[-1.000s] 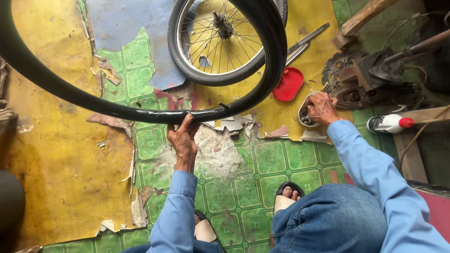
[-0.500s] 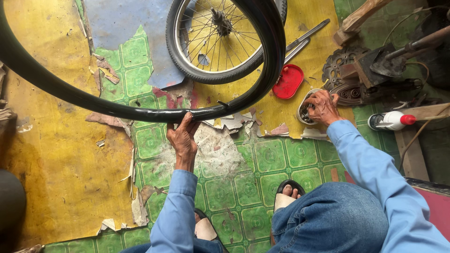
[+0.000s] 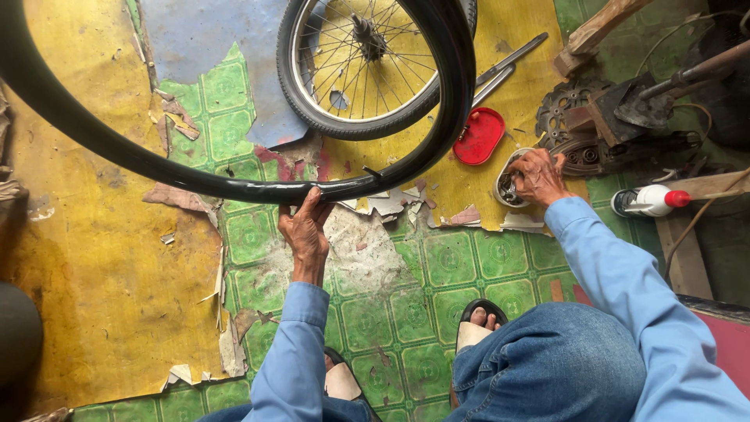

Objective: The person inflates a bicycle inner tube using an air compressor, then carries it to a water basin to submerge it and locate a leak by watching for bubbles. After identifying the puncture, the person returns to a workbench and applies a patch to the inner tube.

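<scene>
Tyre already off the spoked wheel, left hand clamped on it; right hand closed, digging in a small tin; refitting seemingly remains.

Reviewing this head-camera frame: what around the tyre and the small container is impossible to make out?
- Black tyre, held by the left hand: its loop is cut off by the top and left edges.
- Small container: the right hand covers it; contents too small to tell.
- Spoked wheel: top cut off, right side hidden behind the tyre.
</scene>
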